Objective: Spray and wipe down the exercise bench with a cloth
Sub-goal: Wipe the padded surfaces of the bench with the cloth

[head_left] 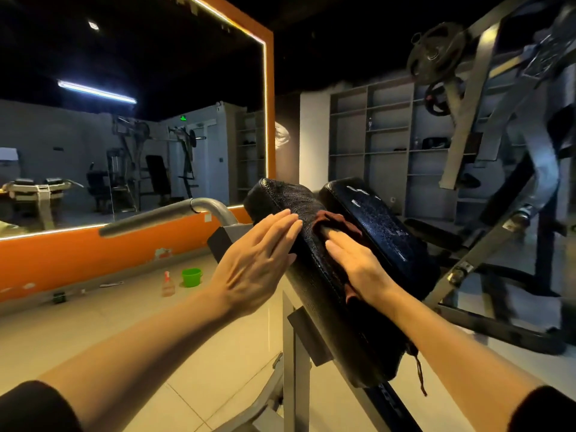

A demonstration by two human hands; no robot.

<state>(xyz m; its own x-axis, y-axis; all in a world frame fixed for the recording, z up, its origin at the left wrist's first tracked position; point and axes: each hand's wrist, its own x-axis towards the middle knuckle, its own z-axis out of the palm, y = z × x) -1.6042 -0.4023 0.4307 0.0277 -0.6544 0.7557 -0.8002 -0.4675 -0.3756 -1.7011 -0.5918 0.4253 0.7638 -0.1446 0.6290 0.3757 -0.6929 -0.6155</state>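
The person stands over a black padded bench (pixel 314 269) that has two tilted pads side by side on a grey metal frame (pixel 291 332). The left hand (pixel 255 260) lies flat against the outer side of the left pad, fingers straight and close together, holding nothing. The right hand (pixel 358 269) presses a dark red cloth (pixel 335 224) into the gap between the two pads; its fingers are straight and flat on the cloth, and one end of the cloth hangs down below the wrist. The right pad (pixel 383 232) looks wet and shiny. On the tiled floor (pixel 124 313), well apart from the bench, a spray bottle (pixel 168 285) stands just beside a small green bucket (pixel 191 277), near the orange wall under a big mirror (pixel 134 120). Weight plates (pixel 436 54) hang on a machine at the right
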